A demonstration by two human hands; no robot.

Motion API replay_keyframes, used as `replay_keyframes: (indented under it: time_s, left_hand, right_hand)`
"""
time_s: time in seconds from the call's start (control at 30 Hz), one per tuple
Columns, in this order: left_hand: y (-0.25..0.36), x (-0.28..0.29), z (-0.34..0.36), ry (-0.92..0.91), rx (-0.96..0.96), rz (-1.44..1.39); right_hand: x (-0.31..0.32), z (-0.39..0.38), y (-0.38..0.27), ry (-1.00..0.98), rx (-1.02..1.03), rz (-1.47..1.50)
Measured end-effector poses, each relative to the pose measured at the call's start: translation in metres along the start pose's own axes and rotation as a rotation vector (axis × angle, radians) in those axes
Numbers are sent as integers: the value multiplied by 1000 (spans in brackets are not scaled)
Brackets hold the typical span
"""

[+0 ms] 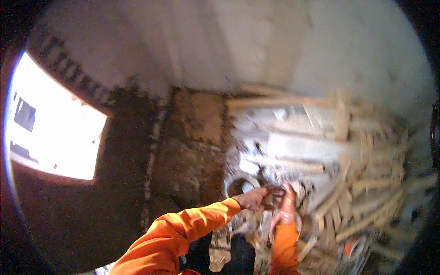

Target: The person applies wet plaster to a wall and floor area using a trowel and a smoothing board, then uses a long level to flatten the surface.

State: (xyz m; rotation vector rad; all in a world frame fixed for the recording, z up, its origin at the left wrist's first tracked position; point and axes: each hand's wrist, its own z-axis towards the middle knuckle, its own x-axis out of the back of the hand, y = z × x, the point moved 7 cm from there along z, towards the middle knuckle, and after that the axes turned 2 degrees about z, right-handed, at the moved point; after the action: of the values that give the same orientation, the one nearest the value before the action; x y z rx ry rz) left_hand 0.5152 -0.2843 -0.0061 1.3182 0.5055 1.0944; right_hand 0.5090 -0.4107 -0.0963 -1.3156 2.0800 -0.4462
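Okay, pretty blurry one. The left hand (253, 200) and the right hand (288, 204) were brought close together just below and right of centre frame, both sleeved in orange. Whether anything was gripped couldn't be told for either hand (fingers badly smeared by motion blur, plus the gap between them was all dark). Just up and left of the left hand, a round, pale-rimmed object with a dark opening (248, 187) was partly covered by that hand.

The right side of the frame was filled with a messy pile of wood scraps (362, 197), and a longer wooden board (279, 101) was laid across above it. A pale wall (321, 50) was seen along the top, and the far left was blown out by a bright opening (59, 123). Dark trousers (243, 254) were caught at bottom centre.
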Motion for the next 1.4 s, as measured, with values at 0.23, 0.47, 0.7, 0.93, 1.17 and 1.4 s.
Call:
replay_keyframes:
  time_s: [0.23, 0.47, 0.7, 0.93, 1.17, 1.4]
  left_hand:
    - [-38, 230, -264, 210, 914, 516]
    - [76, 233, -596, 1519, 1055, -790]
    - [29, 189, -737, 1507, 1366, -102]
    - [115, 133, -722, 1940, 1573, -212]
    - [164, -1, -641, 2294, 1804, -82]
    - [175, 42, -504, 2786, 1396, 38]
  right_hand:
    - [-25, 58, -56, 166, 581, -1121]
    - [-296, -2, -69, -578, 12, -363]
    - [-463, 103, -183, -230, 730, -1006]
    - [-774, 97, -242, -170, 1153, -1383]
    - [-877, 154, -237, -8, 1274, -1619]
    - [-891, 152, -208, 146, 1578, -1901]
